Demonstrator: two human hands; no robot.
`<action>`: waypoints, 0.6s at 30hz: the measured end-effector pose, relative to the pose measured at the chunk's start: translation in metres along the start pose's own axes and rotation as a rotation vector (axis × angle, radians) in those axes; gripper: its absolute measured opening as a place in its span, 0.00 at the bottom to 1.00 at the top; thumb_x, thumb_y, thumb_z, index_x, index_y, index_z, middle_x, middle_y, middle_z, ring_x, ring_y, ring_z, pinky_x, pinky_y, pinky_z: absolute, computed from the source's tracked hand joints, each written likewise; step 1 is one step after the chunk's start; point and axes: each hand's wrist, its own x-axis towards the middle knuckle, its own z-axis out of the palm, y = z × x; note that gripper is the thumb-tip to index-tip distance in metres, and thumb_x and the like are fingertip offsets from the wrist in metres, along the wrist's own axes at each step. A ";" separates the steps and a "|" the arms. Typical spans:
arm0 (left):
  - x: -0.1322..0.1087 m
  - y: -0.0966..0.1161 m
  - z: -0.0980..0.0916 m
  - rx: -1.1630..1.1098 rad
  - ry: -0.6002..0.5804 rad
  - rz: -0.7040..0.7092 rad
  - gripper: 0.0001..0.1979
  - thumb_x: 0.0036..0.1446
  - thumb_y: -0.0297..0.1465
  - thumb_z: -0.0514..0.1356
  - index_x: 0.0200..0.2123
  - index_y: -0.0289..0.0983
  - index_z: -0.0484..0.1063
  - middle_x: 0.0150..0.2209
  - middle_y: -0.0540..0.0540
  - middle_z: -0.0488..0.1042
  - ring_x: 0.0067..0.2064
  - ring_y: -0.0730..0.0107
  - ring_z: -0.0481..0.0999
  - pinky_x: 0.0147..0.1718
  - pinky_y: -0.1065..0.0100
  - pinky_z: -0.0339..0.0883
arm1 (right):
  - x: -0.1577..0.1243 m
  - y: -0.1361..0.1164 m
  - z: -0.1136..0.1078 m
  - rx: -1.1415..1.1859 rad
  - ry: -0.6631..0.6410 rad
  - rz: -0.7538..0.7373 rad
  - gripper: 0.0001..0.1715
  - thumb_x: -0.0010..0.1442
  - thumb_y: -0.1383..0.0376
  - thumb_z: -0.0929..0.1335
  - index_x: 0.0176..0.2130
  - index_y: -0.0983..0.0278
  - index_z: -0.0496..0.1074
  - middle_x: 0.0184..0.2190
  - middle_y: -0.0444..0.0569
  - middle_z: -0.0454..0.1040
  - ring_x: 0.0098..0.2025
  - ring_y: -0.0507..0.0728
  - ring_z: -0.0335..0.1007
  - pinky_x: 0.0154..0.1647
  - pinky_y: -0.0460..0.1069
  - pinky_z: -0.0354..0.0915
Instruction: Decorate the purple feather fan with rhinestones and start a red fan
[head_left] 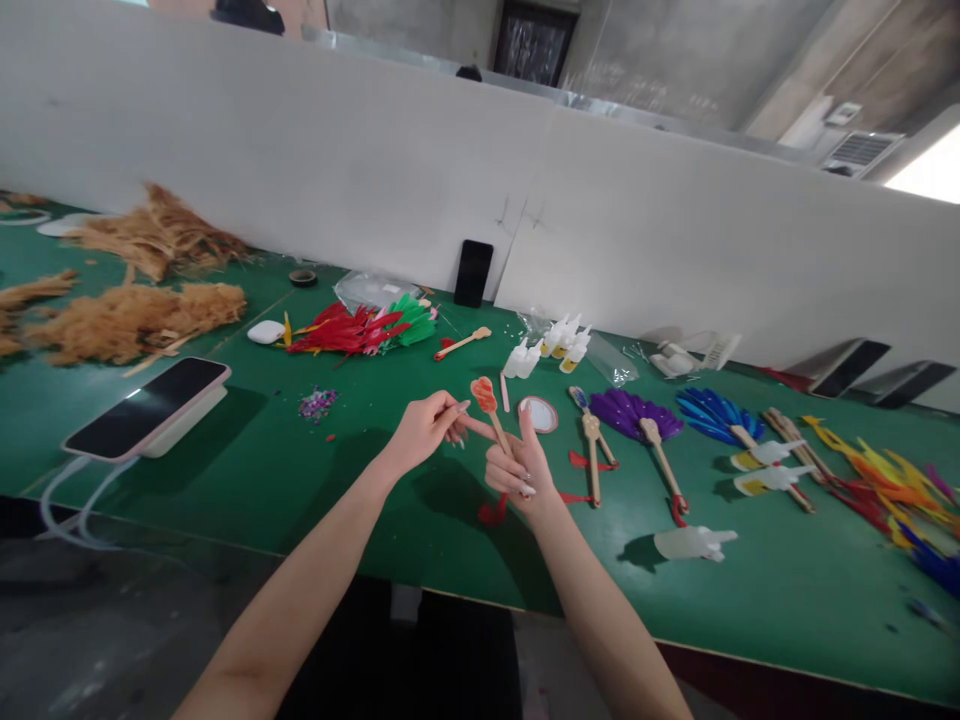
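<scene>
My right hand is closed round a wooden fan stick with a red-orange head, held upright above the green table. A red tassel hangs from the stick below that hand. My left hand is beside it, fingers curled in a pinch, with one finger stretched to touch the stick just under its head. What the pinch holds, if anything, is too small to make out. A small round white lid lies just beyond my right hand.
Red and green feathers, glue bottles, purple and blue feather fans and more sticks lie across the table. A phone on a stand is at left, straw-coloured fibre piles beyond it. A white partition backs the table.
</scene>
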 end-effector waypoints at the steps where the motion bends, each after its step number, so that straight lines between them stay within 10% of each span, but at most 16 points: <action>1: 0.000 0.000 0.000 -0.003 0.000 -0.002 0.15 0.61 0.41 0.56 0.27 0.37 0.65 0.21 0.51 0.74 0.22 0.74 0.75 0.24 0.73 0.70 | 0.000 0.000 0.000 0.001 -0.013 0.001 0.50 0.62 0.39 0.45 0.52 0.71 0.71 0.06 0.31 0.45 0.07 0.45 0.27 0.10 0.42 0.36; 18: -0.002 -0.001 -0.004 0.039 0.006 0.020 0.13 0.56 0.41 0.61 0.34 0.37 0.77 0.30 0.47 0.79 0.29 0.71 0.76 0.21 0.75 0.65 | -0.003 -0.002 -0.004 0.043 -0.044 -0.045 0.51 0.63 0.40 0.43 0.49 0.73 0.73 0.06 0.31 0.46 0.07 0.44 0.27 0.10 0.42 0.36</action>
